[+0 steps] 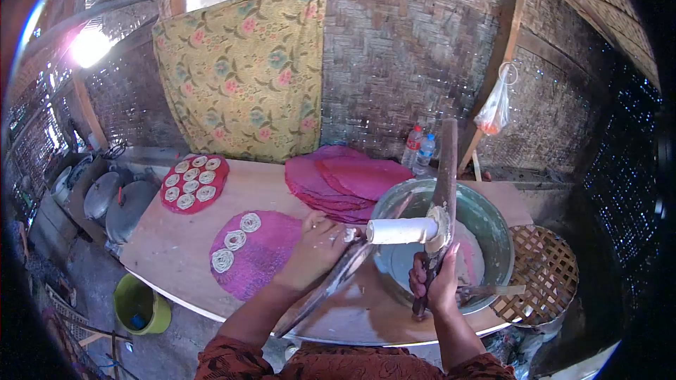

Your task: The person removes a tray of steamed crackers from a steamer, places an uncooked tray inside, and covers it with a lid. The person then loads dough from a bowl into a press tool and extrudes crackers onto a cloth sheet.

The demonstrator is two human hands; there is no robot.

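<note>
My right hand (438,281) is wrapped round the lower part of a long wooden handle (446,169), held upright over a green basin (498,239). A white tube (403,231) sticks out sideways from the handle, with dough smeared at the joint. Close to the tube's mouth, my left hand (315,250) is closed at a dark wooden bar (331,281) that slants down toward the table edge. Pale dough clings near its fingertips. Beside that hand lies a pink round mat (260,253) bearing three coiled dough rings (235,240).
A red mat (211,200) with several coils lies at back left, and a stack of pink mats (352,176) at the back. Two bottles (424,151) stand behind the basin. A woven basket (542,274) is at right, a green bucket (141,306) on the floor.
</note>
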